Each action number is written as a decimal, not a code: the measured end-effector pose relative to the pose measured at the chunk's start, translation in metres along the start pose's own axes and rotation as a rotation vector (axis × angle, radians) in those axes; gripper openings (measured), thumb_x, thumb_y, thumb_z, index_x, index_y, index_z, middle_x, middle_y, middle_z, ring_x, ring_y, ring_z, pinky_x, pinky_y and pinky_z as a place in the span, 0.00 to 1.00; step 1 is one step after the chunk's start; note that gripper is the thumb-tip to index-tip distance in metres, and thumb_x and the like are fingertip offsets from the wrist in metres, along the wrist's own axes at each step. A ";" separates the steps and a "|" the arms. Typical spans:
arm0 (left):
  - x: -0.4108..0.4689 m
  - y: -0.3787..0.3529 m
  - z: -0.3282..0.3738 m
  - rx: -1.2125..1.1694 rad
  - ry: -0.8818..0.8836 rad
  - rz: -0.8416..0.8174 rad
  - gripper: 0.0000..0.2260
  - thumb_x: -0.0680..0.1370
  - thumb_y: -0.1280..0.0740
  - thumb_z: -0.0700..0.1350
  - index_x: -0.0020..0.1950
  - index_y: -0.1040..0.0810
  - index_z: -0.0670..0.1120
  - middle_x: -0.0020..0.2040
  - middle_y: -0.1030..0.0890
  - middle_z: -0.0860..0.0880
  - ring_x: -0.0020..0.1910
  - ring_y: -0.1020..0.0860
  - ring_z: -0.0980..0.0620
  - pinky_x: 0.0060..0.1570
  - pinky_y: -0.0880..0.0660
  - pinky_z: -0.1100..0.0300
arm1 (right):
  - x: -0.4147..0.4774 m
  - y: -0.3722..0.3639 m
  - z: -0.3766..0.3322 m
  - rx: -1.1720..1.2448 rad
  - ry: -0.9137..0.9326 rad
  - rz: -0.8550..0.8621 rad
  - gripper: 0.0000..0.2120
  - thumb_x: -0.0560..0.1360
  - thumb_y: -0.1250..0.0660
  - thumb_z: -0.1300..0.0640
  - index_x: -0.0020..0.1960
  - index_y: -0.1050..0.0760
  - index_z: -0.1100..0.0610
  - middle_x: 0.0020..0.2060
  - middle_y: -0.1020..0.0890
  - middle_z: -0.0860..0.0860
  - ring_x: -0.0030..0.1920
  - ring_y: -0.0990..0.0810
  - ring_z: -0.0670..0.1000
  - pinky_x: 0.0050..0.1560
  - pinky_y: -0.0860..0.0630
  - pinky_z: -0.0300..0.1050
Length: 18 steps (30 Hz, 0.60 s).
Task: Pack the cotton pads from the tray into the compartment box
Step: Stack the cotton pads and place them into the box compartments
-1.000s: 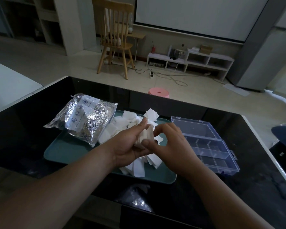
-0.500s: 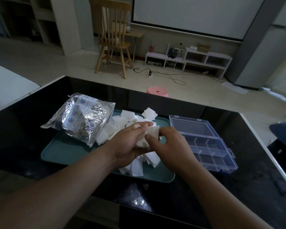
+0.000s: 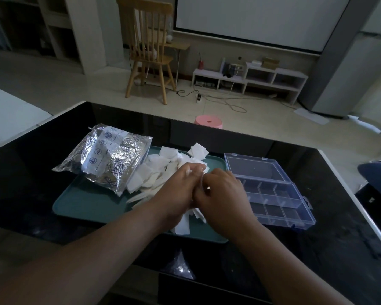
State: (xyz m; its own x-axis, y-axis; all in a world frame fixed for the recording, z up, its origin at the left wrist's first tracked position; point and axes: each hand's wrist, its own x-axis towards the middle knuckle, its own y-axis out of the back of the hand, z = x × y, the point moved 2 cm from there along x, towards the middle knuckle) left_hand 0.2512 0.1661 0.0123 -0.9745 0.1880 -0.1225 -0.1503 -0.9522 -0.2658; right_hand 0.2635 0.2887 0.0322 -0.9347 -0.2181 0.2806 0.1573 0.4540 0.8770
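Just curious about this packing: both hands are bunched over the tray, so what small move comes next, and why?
Probably carry the cotton pads pinched between left hand and right hand rightward into the open compartment box: its compartments look empty, and it lies right beside the tray.

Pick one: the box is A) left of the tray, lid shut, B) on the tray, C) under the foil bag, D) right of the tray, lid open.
D: the box lies right of the tray, beside it, with its lid swung open on the far side.
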 end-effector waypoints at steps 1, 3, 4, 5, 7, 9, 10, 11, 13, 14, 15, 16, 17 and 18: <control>0.000 0.000 0.000 -0.004 0.002 -0.007 0.13 0.86 0.40 0.53 0.65 0.24 0.48 0.52 0.16 0.46 0.46 0.16 0.53 0.40 0.21 0.59 | 0.001 -0.001 0.000 0.007 0.020 -0.023 0.17 0.83 0.40 0.48 0.37 0.27 0.50 0.40 0.27 0.43 0.45 0.29 0.47 0.51 0.27 0.50; -0.001 0.002 0.003 -0.042 0.001 -0.033 0.13 0.86 0.39 0.53 0.63 0.24 0.46 0.51 0.15 0.46 0.46 0.16 0.52 0.41 0.20 0.59 | 0.003 0.002 0.002 0.082 0.006 -0.085 0.17 0.85 0.43 0.47 0.40 0.25 0.49 0.42 0.27 0.42 0.49 0.29 0.48 0.54 0.29 0.50; -0.001 0.003 0.005 -0.058 0.000 -0.038 0.12 0.85 0.38 0.52 0.63 0.24 0.46 0.52 0.15 0.45 0.48 0.15 0.51 0.43 0.20 0.58 | 0.003 0.006 0.004 0.134 -0.017 -0.100 0.18 0.85 0.43 0.47 0.40 0.25 0.50 0.42 0.26 0.42 0.50 0.28 0.49 0.53 0.29 0.50; 0.000 0.004 0.006 -0.071 0.004 -0.028 0.12 0.85 0.37 0.51 0.63 0.24 0.45 0.54 0.15 0.43 0.49 0.15 0.49 0.44 0.19 0.56 | 0.004 0.009 0.005 0.183 -0.046 -0.095 0.18 0.85 0.42 0.47 0.39 0.25 0.51 0.42 0.25 0.44 0.49 0.27 0.49 0.50 0.29 0.49; 0.002 0.006 0.006 -0.087 0.020 0.034 0.11 0.85 0.37 0.49 0.63 0.24 0.44 0.53 0.17 0.40 0.47 0.15 0.47 0.43 0.19 0.54 | 0.006 0.014 0.010 0.254 -0.127 -0.024 0.19 0.84 0.40 0.50 0.35 0.27 0.54 0.40 0.24 0.48 0.43 0.26 0.49 0.42 0.30 0.47; 0.004 0.007 0.005 -0.085 0.015 0.092 0.11 0.85 0.36 0.48 0.62 0.25 0.43 0.50 0.21 0.39 0.44 0.16 0.45 0.42 0.18 0.53 | 0.008 0.018 0.015 0.210 -0.172 0.065 0.19 0.82 0.39 0.52 0.33 0.27 0.56 0.37 0.24 0.50 0.38 0.26 0.50 0.37 0.27 0.50; 0.004 0.005 0.004 -0.076 0.005 0.095 0.12 0.85 0.36 0.49 0.62 0.25 0.42 0.49 0.22 0.39 0.45 0.16 0.45 0.43 0.18 0.53 | 0.008 0.020 0.017 0.131 -0.159 0.088 0.19 0.82 0.39 0.52 0.34 0.26 0.56 0.36 0.24 0.50 0.38 0.26 0.49 0.39 0.25 0.51; 0.005 0.003 0.004 -0.067 -0.005 0.083 0.13 0.85 0.36 0.51 0.62 0.25 0.42 0.50 0.22 0.39 0.46 0.17 0.45 0.44 0.18 0.52 | 0.007 0.021 0.016 0.037 -0.124 0.091 0.19 0.82 0.40 0.51 0.35 0.26 0.55 0.36 0.25 0.48 0.39 0.27 0.49 0.41 0.25 0.50; 0.003 -0.007 0.003 -0.029 -0.015 0.013 0.16 0.85 0.38 0.54 0.63 0.26 0.43 0.50 0.19 0.41 0.47 0.17 0.48 0.44 0.19 0.55 | 0.003 0.019 0.008 -0.116 -0.030 0.060 0.18 0.84 0.42 0.48 0.40 0.24 0.52 0.40 0.26 0.46 0.44 0.29 0.48 0.49 0.28 0.48; 0.002 -0.012 0.002 -0.020 -0.006 -0.015 0.16 0.86 0.39 0.55 0.63 0.26 0.43 0.49 0.19 0.43 0.46 0.18 0.51 0.41 0.20 0.57 | 0.001 0.016 0.005 -0.155 0.013 0.040 0.16 0.84 0.44 0.47 0.43 0.23 0.51 0.42 0.27 0.45 0.46 0.30 0.48 0.52 0.29 0.48; 0.002 -0.016 0.001 -0.027 0.005 -0.031 0.16 0.86 0.40 0.56 0.63 0.25 0.44 0.48 0.18 0.45 0.44 0.18 0.54 0.39 0.21 0.60 | -0.001 0.014 0.003 -0.170 0.040 0.023 0.14 0.84 0.44 0.47 0.47 0.23 0.50 0.44 0.27 0.46 0.48 0.31 0.48 0.55 0.30 0.49; 0.001 -0.019 0.002 -0.037 0.014 -0.033 0.16 0.86 0.41 0.56 0.63 0.25 0.45 0.49 0.17 0.46 0.44 0.17 0.55 0.37 0.21 0.61 | -0.002 0.013 0.003 -0.158 0.040 0.004 0.13 0.84 0.44 0.48 0.49 0.23 0.50 0.45 0.28 0.46 0.50 0.31 0.48 0.57 0.30 0.51; 0.001 -0.021 0.002 -0.046 0.023 -0.019 0.16 0.85 0.41 0.57 0.64 0.24 0.47 0.52 0.15 0.47 0.45 0.16 0.56 0.37 0.21 0.62 | -0.002 0.014 0.005 -0.117 0.020 -0.013 0.13 0.84 0.45 0.48 0.49 0.23 0.49 0.46 0.28 0.45 0.51 0.32 0.48 0.59 0.30 0.52; 0.001 -0.021 0.002 -0.047 0.033 -0.004 0.17 0.85 0.42 0.58 0.65 0.24 0.49 0.55 0.15 0.48 0.48 0.15 0.56 0.38 0.21 0.63 | -0.003 0.016 0.006 -0.066 -0.004 -0.024 0.13 0.84 0.45 0.47 0.48 0.24 0.48 0.46 0.28 0.45 0.52 0.32 0.48 0.60 0.31 0.52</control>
State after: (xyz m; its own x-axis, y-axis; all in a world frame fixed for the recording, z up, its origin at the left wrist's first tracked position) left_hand 0.2527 0.1858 0.0194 -0.9678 0.2004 -0.1523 -0.1454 -0.9391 -0.3113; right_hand 0.2667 0.3023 0.0433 -0.9396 -0.2250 0.2580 0.1557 0.3902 0.9075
